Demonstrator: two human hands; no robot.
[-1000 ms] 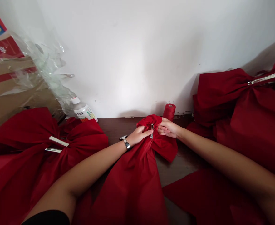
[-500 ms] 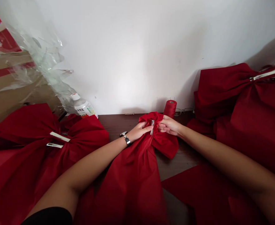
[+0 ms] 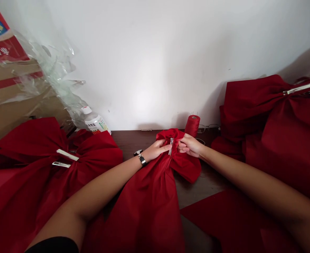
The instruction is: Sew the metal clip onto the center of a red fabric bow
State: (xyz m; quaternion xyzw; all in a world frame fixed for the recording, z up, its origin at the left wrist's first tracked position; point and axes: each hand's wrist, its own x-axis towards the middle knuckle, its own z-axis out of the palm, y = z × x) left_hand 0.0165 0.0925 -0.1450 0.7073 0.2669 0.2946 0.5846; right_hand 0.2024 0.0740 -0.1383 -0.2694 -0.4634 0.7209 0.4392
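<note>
A gathered red fabric bow (image 3: 155, 196) with long tails lies across the middle of the dark table. My left hand (image 3: 158, 149), a watch at its wrist, grips the bow's centre, its thumb on a silver metal clip (image 3: 171, 146) there. At the bow's right side my right hand (image 3: 190, 145) is closed in a pinch at the gathers. Whether a needle or thread is between its fingers I cannot make out. Just behind that hand stands a spool of red thread (image 3: 193, 125) with several needles sticking up from its top.
More red bows with clips lie at left (image 3: 91, 147) and right (image 3: 252, 109). Flat red fabric (image 3: 223, 218) is at front right. A white-capped bottle (image 3: 96, 121), plastic wrap (image 3: 57, 77) and a cardboard box (image 3: 12, 95) stand at the back left. Glasses (image 3: 209, 127) rest by the white wall.
Both hands keep their hold on the bow with hardly any movement. The whole view has shifted slightly, so things sit a little lower in the picture.
</note>
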